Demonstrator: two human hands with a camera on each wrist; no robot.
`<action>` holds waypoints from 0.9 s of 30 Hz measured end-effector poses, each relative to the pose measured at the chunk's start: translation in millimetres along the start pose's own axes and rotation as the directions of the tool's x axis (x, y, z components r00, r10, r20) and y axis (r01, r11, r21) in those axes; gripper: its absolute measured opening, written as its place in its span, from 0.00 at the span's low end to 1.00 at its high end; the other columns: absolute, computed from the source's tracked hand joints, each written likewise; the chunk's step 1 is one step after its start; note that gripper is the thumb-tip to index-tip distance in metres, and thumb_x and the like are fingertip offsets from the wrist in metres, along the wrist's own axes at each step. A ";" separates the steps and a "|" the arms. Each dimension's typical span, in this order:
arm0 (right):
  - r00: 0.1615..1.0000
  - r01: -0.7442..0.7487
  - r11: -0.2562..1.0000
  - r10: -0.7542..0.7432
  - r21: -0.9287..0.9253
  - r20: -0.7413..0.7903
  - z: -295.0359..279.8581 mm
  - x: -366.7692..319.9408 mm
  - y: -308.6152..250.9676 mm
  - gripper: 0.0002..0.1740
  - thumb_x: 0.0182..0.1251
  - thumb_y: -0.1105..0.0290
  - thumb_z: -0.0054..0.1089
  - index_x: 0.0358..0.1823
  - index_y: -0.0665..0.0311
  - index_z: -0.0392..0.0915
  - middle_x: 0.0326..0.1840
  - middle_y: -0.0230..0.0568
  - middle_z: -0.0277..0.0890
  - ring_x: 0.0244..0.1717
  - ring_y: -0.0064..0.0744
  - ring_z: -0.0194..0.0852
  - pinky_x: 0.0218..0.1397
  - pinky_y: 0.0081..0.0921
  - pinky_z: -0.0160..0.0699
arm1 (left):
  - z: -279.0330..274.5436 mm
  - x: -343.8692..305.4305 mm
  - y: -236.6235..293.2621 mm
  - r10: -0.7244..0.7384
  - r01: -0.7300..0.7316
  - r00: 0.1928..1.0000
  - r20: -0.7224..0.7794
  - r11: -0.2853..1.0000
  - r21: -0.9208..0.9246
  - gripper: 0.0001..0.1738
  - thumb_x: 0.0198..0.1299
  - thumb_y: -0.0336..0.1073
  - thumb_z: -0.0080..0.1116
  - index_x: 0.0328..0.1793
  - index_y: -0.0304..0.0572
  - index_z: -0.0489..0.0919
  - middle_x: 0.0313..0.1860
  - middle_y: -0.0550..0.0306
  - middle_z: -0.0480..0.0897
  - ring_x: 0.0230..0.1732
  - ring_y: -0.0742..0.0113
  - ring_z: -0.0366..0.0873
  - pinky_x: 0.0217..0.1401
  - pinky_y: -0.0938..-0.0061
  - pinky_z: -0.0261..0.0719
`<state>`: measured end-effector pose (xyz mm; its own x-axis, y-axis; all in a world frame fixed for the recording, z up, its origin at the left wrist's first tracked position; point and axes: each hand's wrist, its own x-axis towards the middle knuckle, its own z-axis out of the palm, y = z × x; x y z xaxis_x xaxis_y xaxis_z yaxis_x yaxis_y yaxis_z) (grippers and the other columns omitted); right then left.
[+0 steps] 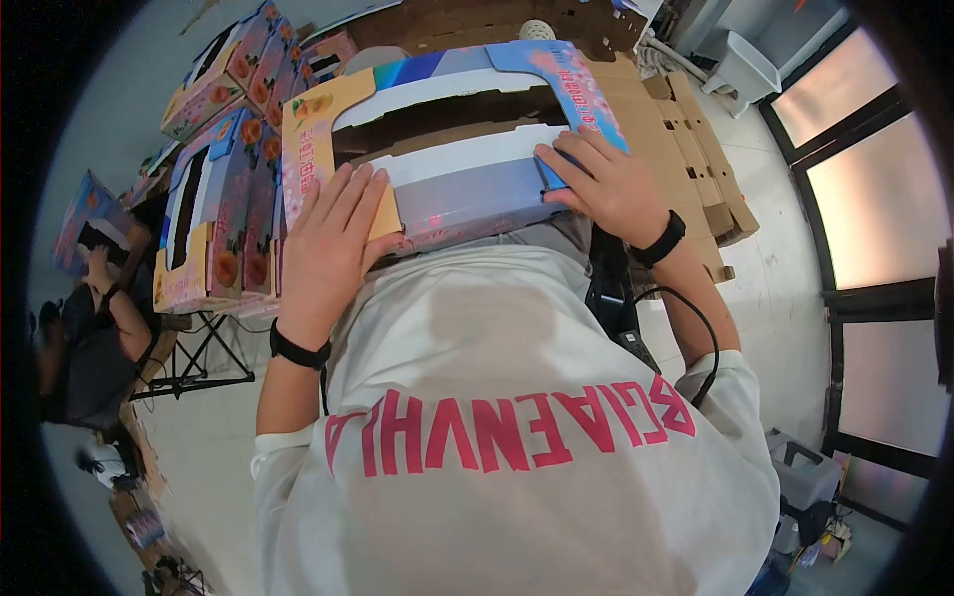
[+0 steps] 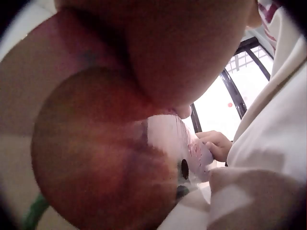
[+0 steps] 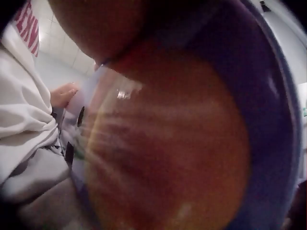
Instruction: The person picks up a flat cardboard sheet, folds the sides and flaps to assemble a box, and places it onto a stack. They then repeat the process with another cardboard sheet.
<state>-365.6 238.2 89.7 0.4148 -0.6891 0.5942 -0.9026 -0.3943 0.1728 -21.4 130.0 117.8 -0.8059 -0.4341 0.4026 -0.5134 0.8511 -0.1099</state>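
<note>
A printed cardboard carton (image 1: 447,195), with a long opening in its top, rests at the front of the person's body in the head view. Across its near left corner lies the left hand (image 1: 333,238), fingers extended over the top and thumb along the near edge. The right hand (image 1: 606,189) rests on the near right corner, its fingers on the top panel and its thumb at the near edge. Both wrist views look along the carton's end walls, where a large printed fruit (image 2: 96,153) and another printed fruit (image 3: 168,143) fill the frame.
Similar cartons (image 1: 214,214) are stacked on the left on a black folding stand (image 1: 204,363). Flat brown cardboard (image 1: 686,149) lies on the right. Another person's arm (image 1: 124,318) reaches to a carton at far left. A black cable (image 1: 696,308) runs by the right forearm.
</note>
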 end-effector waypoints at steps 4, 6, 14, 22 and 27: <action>1.000 0.008 1.000 -0.008 0.007 -0.017 2.8 -2.2 1.8 0.31 0.61 0.52 0.68 0.62 0.61 0.79 0.52 0.40 0.76 0.56 0.42 0.77 0.55 0.35 0.83 | 1.3 -0.2 0.7 0.006 -0.006 1.000 -0.004 1.000 0.013 0.39 0.60 0.50 0.68 0.75 0.42 0.72 0.71 0.48 0.77 0.74 0.47 0.71 0.77 0.50 0.69; 1.000 0.005 1.000 -0.005 0.013 -0.016 2.2 -2.2 1.4 0.31 0.61 0.52 0.68 0.62 0.61 0.79 0.52 0.40 0.76 0.57 0.42 0.77 0.55 0.36 0.83 | 1.2 -0.2 0.8 0.007 -0.007 1.000 -0.005 1.000 0.015 0.39 0.60 0.50 0.67 0.75 0.42 0.72 0.71 0.48 0.77 0.74 0.47 0.71 0.77 0.50 0.69; 1.000 0.002 0.998 0.000 0.055 -0.029 -0.6 -2.1 1.5 0.32 0.61 0.53 0.67 0.63 0.62 0.79 0.52 0.42 0.76 0.56 0.45 0.77 0.56 0.37 0.82 | -0.6 -0.4 1.0 0.002 -0.002 1.000 -0.018 1.000 -0.013 0.38 0.61 0.51 0.66 0.75 0.43 0.73 0.71 0.48 0.77 0.73 0.46 0.72 0.76 0.50 0.69; 0.999 -0.038 0.995 0.041 0.096 -0.029 -0.4 -3.7 0.1 0.32 0.61 0.53 0.67 0.64 0.62 0.79 0.54 0.43 0.76 0.57 0.48 0.77 0.57 0.39 0.82 | -3.7 0.1 2.3 0.000 -0.001 1.000 -0.032 1.000 -0.027 0.37 0.61 0.51 0.65 0.74 0.42 0.74 0.69 0.48 0.79 0.72 0.46 0.73 0.76 0.51 0.71; 0.998 -0.028 0.996 0.032 0.087 -0.054 0.5 -4.6 1.3 0.33 0.58 0.54 0.69 0.64 0.60 0.79 0.53 0.42 0.76 0.56 0.46 0.77 0.56 0.37 0.83 | -4.1 0.2 1.1 0.002 -0.003 0.999 -0.036 0.999 -0.044 0.37 0.60 0.49 0.66 0.74 0.43 0.75 0.69 0.49 0.79 0.72 0.47 0.74 0.76 0.51 0.71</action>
<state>-368.7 240.5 86.8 0.3785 -0.6677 0.6411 -0.9003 -0.4265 0.0873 -20.9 132.1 121.4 -0.7959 -0.4217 0.4345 -0.4972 0.8647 -0.0715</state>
